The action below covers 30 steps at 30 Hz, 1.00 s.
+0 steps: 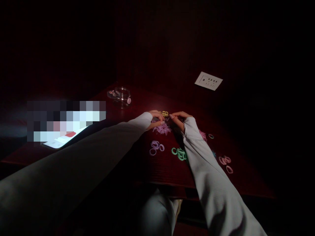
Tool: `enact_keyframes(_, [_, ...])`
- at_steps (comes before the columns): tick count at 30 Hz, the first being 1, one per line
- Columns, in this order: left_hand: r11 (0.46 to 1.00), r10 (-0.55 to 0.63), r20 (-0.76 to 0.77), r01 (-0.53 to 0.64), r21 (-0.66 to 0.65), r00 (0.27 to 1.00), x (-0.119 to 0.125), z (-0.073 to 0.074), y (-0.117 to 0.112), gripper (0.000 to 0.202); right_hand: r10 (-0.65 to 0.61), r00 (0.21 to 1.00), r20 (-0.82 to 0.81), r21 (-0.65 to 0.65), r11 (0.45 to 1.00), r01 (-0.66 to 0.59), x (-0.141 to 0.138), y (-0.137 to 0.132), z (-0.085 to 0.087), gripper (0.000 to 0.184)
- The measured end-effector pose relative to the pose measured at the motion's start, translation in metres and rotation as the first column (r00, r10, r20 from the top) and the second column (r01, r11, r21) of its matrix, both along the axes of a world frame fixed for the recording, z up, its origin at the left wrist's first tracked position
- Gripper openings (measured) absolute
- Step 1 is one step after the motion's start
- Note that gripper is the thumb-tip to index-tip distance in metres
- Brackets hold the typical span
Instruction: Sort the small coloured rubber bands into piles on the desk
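Above a loose heap of thin lilac hair elastics (162, 128), my left hand (157, 118) has its fingers bent together. A small, faint piece shows by its fingertips, too dim to name. Just to the right, my right hand (180, 118) is closed in a pinch, thumb against fingers, and what it grips is hidden in the dark. Yellow hair ties (165, 113) lie just behind the left hand. Nearer to me are purple hair ties (155, 145) and green hair ties (180, 154), the green ones partly behind my right sleeve.
Pink hair ties (223, 160) lie right of my right arm, with a dark ring-shaped tie (211, 136) beyond. A clear jar (122, 98) stands at the back left of the dark red table (162, 173). A lit phone (57, 143) is at left, a wall socket (208, 81) behind.
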<state>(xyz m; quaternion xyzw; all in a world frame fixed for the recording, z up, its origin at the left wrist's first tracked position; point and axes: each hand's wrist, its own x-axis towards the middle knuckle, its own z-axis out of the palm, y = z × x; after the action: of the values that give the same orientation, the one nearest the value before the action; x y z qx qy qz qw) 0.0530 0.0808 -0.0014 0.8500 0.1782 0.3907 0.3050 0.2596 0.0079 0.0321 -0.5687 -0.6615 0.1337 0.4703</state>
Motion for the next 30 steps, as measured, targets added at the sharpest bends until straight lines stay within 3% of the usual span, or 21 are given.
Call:
enact_keyframes(5, [0.994, 0.103, -0.063, -0.100, 0.048, 0.993, -0.002, 0.002, 0.001, 0.013, -0.128, 0.990, -0.066, 0.071, 0.989, 0.133, 0.013, -0.005, 0.016, 0.051])
enact_keyframes(8, [0.989, 0.145, -0.089, -0.141, 0.054, 0.985, -0.003, 0.002, 0.003, 0.012, -0.291, 0.955, -0.062, 0.162, 0.941, 0.297, 0.040, -0.009, 0.024, 0.054])
enact_keyframes(11, [0.987, 0.154, -0.090, -0.150, 0.049, 0.984, -0.004, 0.002, 0.004, 0.013, -0.577, 0.815, 0.056, 0.177, 0.809, 0.560, 0.073, -0.020, 0.028, 0.050])
enact_keyframes(14, [0.985, 0.174, -0.066, -0.173, 0.030, 0.983, -0.003, 0.004, 0.002, 0.014, -0.753, 0.559, 0.348, 0.131, 0.629, 0.766, 0.097, -0.037, 0.029, 0.039])
enact_keyframes(16, [0.980, 0.199, -0.039, -0.200, -0.006, 0.979, -0.003, 0.006, 0.002, 0.016, -0.749, 0.437, 0.499, 0.105, 0.552, 0.827, 0.102, -0.047, 0.029, 0.033])
enact_keyframes(18, [0.970, 0.233, -0.014, -0.233, -0.066, 0.972, -0.002, 0.007, 0.003, 0.021, -0.713, 0.389, 0.584, 0.070, 0.521, 0.850, 0.097, -0.053, 0.029, 0.029])
enact_keyframes(22, [0.937, 0.300, 0.020, -0.291, -0.194, 0.954, 0.000, 0.006, 0.015, 0.034, -0.611, 0.393, 0.687, 0.000, 0.541, 0.841, 0.084, -0.056, 0.024, 0.028])
enact_keyframes(25, [0.918, 0.315, 0.054, -0.290, -0.269, 0.947, 0.000, 0.005, 0.024, 0.043, -0.584, 0.379, 0.718, -0.024, 0.523, 0.852, 0.081, -0.056, 0.019, 0.028])
enact_keyframes(28, [0.904, 0.344, 0.072, -0.310, -0.293, 0.936, 0.003, 0.003, 0.028, 0.048, -0.619, 0.329, 0.713, 0.031, 0.497, 0.867, 0.084, -0.055, 0.014, 0.031])
enact_keyframes(30, [0.894, 0.380, 0.078, -0.344, -0.287, 0.922, 0.007, -0.001, 0.028, 0.051, -0.636, 0.320, 0.702, 0.070, 0.509, 0.858, 0.083, -0.052, 0.013, 0.033])
